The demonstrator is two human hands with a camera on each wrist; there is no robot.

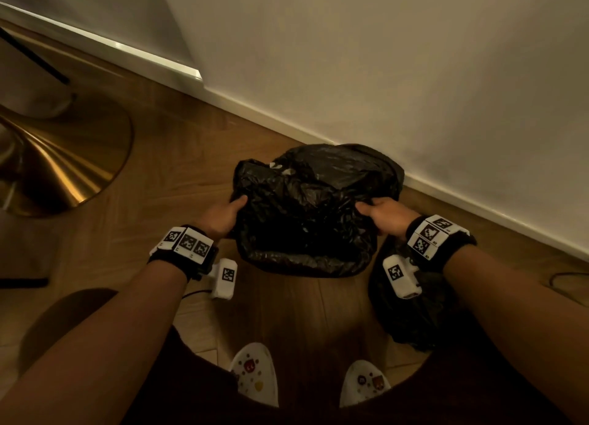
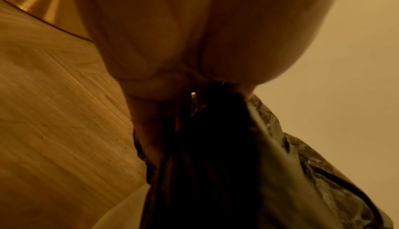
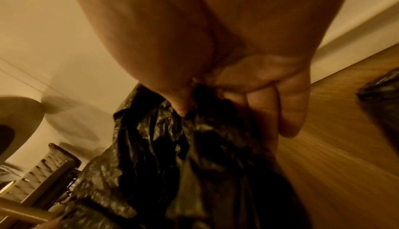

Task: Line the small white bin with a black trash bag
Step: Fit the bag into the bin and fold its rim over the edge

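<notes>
A crinkled black trash bag (image 1: 306, 207) sits bunched on the wooden floor near the wall, covering what stands beneath it. Small white patches (image 1: 288, 171) show through at its far side; the white bin is otherwise hidden. My left hand (image 1: 228, 212) grips the bag's left edge, thumb on top. My right hand (image 1: 379, 212) grips its right edge. In the left wrist view the left hand (image 2: 164, 86) pinches the black plastic (image 2: 215, 164). In the right wrist view the right hand (image 3: 259, 96) has its fingers curled round a fold of the bag (image 3: 172, 147).
A second black bag (image 1: 414, 313) lies on the floor under my right wrist, also seen as a dark bag (image 3: 382, 92). A round gold base (image 1: 63, 156) stands to the left. The white wall (image 1: 382, 74) and baseboard (image 1: 478, 207) run close behind. My white slippers (image 1: 255, 380) are below.
</notes>
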